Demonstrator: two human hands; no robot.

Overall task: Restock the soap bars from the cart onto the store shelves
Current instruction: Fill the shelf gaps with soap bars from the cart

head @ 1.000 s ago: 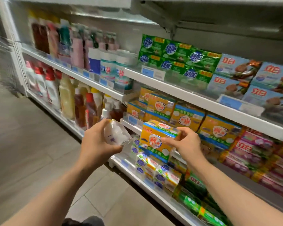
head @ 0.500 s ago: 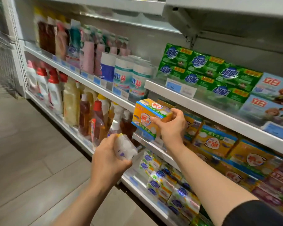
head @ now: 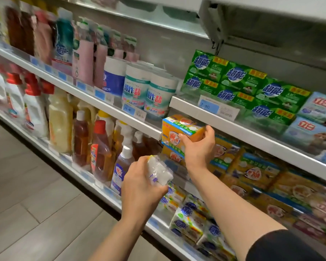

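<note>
Right hand [head: 198, 147] grips yellow soap pack [head: 179, 131]; left hand [head: 141, 187] clutches crumpled wrapper [head: 159, 171].

My right hand [head: 198, 147] carried the yellow soap pack [head: 181, 133] up and away from me, from in front of the lower rows to the shelf opening under the green packs, where its far end now sat above another yellow pack [head: 172, 154] at the shelf's left end. My thumb stayed on the pack's near face, fingers over its right end. My left hand [head: 141, 187] dropped lower and nearer to me, gripping the crumpled clear wrapper [head: 159, 171], which ended up below the right hand instead of beside it.
</note>
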